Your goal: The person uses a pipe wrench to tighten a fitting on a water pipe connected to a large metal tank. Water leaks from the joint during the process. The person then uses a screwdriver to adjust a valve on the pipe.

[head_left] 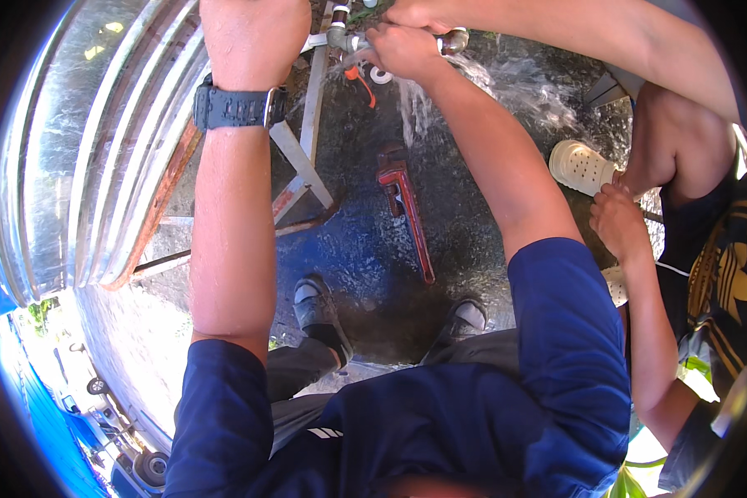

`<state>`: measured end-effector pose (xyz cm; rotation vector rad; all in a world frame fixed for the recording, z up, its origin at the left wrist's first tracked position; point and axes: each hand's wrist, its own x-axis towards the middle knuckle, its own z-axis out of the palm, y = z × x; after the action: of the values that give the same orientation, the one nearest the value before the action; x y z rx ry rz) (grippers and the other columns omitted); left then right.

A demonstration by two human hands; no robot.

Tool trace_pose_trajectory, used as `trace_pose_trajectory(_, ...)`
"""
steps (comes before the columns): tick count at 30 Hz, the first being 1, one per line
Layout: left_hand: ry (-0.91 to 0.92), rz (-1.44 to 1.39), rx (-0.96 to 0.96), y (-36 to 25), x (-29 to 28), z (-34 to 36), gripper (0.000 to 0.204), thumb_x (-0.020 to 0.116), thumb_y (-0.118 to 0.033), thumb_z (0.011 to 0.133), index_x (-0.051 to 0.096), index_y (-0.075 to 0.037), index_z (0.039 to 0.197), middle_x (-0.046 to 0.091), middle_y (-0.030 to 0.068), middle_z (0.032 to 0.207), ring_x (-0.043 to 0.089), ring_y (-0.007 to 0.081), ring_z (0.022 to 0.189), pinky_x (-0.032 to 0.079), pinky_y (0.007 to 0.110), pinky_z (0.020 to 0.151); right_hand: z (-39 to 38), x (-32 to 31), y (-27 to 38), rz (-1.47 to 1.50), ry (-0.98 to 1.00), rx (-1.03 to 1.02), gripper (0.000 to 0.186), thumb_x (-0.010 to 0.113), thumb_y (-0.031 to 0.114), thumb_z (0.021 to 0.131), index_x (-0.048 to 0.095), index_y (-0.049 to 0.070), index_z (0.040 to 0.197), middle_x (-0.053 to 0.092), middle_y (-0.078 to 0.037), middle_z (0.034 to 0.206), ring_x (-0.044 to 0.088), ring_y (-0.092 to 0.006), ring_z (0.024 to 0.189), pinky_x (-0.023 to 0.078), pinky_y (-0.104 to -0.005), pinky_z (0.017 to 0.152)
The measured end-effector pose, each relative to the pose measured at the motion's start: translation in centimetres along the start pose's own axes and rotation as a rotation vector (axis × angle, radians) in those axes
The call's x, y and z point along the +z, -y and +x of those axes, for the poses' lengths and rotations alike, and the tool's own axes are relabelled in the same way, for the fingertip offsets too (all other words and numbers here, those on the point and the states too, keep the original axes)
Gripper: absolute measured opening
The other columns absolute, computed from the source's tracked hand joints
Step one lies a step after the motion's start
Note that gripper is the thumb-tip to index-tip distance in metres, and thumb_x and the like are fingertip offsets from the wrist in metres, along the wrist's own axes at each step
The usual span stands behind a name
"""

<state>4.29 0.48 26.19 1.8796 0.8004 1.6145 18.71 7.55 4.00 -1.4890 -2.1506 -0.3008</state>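
My right hand (402, 51) is closed around part of a wet pipe assembly at the top, its fingers curled over a grey piece whose exact kind is hidden. A dark pipe elbow (338, 36) shows just left of it. Below hang an orange-red strip (361, 88) and a white ring (380, 75). My left hand (257, 37), with a dark watch (239, 106) on its wrist, reaches to the top edge, which cuts off its fingers. Water (506, 83) sprays out to the right of the pipes. A red pipe wrench (407, 212) lies on the wet ground between my arms and feet.
Another person's arm (589, 33) crosses from the right to the pipes. That person's other hand (621, 220) rests by a pale clog (583, 166). A curved corrugated metal tank (83, 158) on a rusty frame (307, 178) stands at left.
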Motion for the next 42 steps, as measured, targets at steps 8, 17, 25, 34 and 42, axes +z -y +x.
trace_pose_trajectory(8,0.098,0.123,-0.082,3.4,-0.1,-1.5,0.041,0.067,-0.004,0.098,0.058,0.009,0.135,0.073,0.0114,0.108,0.069,0.0150,0.100,0.055,0.030,0.089,0.0,0.6,-0.4,0.007,0.002,-0.029,0.035,0.068,0.043,0.093,0.071,0.008,0.096,0.072,-0.007,0.092,0.071,-0.0274,0.092,0.059,-0.0431,0.073)
trace_pose_trajectory(17,0.145,0.159,0.135,2.6,0.0,-0.1,0.034,0.067,-0.006,0.097,0.064,0.007,0.129,0.075,0.0084,0.103,0.069,0.0147,0.098,0.054,0.029,0.087,0.2,0.5,-0.6,0.067,0.070,0.000,0.030,0.066,0.034,0.089,0.074,0.007,0.098,0.074,-0.014,0.094,0.073,-0.0330,0.084,0.059,-0.0493,0.073)
trace_pose_trajectory(25,0.266,0.305,-0.038,3.3,0.6,-0.2,0.034,0.070,-0.006,0.093,0.067,0.005,0.126,0.075,0.0102,0.105,0.070,0.0157,0.098,0.054,0.030,0.088,0.4,-0.3,-0.3,0.146,0.136,0.097,0.026,0.064,0.030,0.088,0.074,0.008,0.096,0.074,-0.014,0.096,0.074,-0.0318,0.085,0.059,-0.0493,0.071)
trace_pose_trajectory(34,0.298,0.232,-0.081,1.0,1.5,0.8,0.023,0.069,-0.007,0.092,0.069,0.004,0.113,0.073,0.0077,0.090,0.067,0.0132,0.080,0.053,0.030,0.074,0.6,0.2,-0.5,0.081,0.106,0.029,0.024,0.065,0.029,0.086,0.073,0.008,0.094,0.075,-0.013,0.096,0.074,-0.0309,0.086,0.059,-0.0482,0.071)
trace_pose_trajectory(42,0.356,0.280,-0.027,7.5,2.7,0.5,0.026,0.069,-0.006,0.089,0.071,0.002,0.114,0.075,0.0145,0.098,0.070,0.0207,0.091,0.054,0.034,0.083,0.6,0.9,-0.4,0.128,0.009,0.038,0.024,0.067,0.029,0.082,0.075,0.008,0.091,0.074,-0.013,0.086,0.073,-0.0308,0.074,0.059,-0.0478,0.063)
